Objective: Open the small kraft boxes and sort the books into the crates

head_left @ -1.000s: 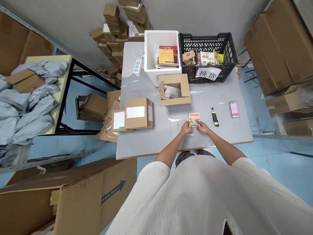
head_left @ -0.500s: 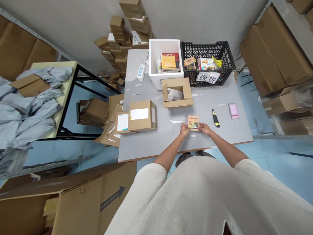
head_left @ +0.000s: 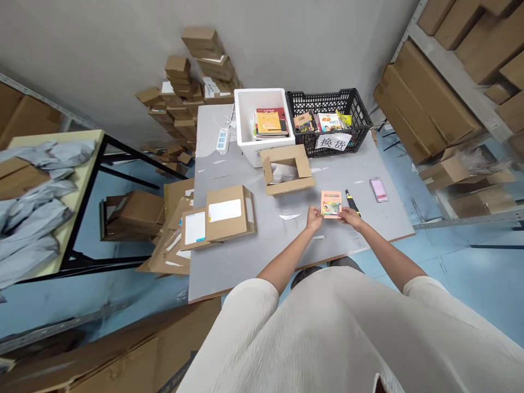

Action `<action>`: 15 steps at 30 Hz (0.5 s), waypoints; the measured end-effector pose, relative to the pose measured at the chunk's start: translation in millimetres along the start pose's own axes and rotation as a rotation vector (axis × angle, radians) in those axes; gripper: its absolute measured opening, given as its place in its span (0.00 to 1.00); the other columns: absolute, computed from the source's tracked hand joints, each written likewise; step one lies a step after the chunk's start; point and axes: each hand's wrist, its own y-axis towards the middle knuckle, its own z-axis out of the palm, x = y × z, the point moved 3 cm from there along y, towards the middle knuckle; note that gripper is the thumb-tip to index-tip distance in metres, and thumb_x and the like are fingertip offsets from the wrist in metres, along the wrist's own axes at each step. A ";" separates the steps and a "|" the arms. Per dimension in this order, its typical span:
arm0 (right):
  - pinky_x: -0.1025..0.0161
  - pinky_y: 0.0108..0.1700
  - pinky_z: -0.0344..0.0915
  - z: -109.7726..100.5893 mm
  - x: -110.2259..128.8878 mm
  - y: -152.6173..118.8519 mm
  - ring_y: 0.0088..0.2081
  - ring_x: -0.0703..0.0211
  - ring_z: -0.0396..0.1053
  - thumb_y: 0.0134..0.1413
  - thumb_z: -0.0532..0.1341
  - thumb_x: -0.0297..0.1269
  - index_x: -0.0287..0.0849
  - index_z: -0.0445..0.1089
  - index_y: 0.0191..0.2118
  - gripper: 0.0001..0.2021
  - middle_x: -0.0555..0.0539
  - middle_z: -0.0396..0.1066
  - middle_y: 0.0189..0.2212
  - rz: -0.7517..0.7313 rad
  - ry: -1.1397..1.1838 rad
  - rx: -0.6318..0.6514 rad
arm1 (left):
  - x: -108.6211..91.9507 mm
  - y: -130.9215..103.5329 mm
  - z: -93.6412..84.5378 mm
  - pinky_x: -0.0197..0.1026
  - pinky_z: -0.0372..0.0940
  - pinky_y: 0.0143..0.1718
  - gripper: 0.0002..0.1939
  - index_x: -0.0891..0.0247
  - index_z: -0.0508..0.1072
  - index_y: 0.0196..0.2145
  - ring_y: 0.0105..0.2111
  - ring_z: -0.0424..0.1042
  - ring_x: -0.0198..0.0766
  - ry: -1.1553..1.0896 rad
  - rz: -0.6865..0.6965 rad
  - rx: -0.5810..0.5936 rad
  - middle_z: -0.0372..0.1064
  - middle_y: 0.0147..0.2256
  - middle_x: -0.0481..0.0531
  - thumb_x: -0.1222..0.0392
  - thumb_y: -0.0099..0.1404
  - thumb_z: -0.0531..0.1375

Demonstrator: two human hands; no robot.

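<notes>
Between my hands is a small orange-pink booklet [head_left: 331,204] with a colourful picture on its cover. My left hand [head_left: 315,218] pinches its left edge, and my right hand [head_left: 351,216] grips its lower right edge. Just behind my right hand lies a black and yellow utility knife [head_left: 352,202] on the grey table [head_left: 270,245], partly covered by the hand. Beyond the booklet stands an open cardboard box [head_left: 289,188] with white paper inside.
At the table's back are a white foam bin [head_left: 262,146] and a black plastic crate [head_left: 360,131], both holding books. Closed cardboard boxes [head_left: 229,224] sit on the left, near a power strip [head_left: 222,141]. A pink pixelated item [head_left: 379,189] lies at right.
The view has shifted and tilted. Both hands have brought the booklet slightly to the right, closer to the utility knife, and it appears larger; they keep their hold on it.
</notes>
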 end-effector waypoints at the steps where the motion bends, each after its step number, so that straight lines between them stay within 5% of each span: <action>1: 0.65 0.36 0.71 -5.6 6.6 0.0 0.36 0.57 0.80 0.54 0.72 0.36 0.44 0.73 0.41 0.10 0.47 0.82 0.35 -0.025 0.002 -0.007 | -6.6 2.8 6.3 0.36 0.67 0.41 0.20 0.55 0.60 0.41 0.35 0.75 0.33 0.009 0.024 0.001 0.74 0.39 0.45 0.71 0.58 0.65; 7: 0.60 0.39 0.77 -39.3 57.2 20.4 0.35 0.54 0.80 0.53 0.76 0.39 0.44 0.75 0.44 0.15 0.47 0.81 0.32 -0.229 0.063 -0.025 | -57.4 31.0 32.2 0.39 0.70 0.44 0.17 0.57 0.66 0.44 0.36 0.75 0.34 -0.038 0.179 -0.011 0.76 0.42 0.50 0.70 0.61 0.64; 15: 0.62 0.39 0.79 -60.4 148.7 102.3 0.33 0.58 0.79 0.48 0.79 0.47 0.45 0.78 0.46 0.22 0.51 0.80 0.29 -0.379 0.209 -0.005 | -128.3 85.4 36.8 0.49 0.72 0.54 0.18 0.58 0.71 0.46 0.49 0.79 0.44 -0.264 0.306 -0.111 0.78 0.50 0.57 0.66 0.59 0.69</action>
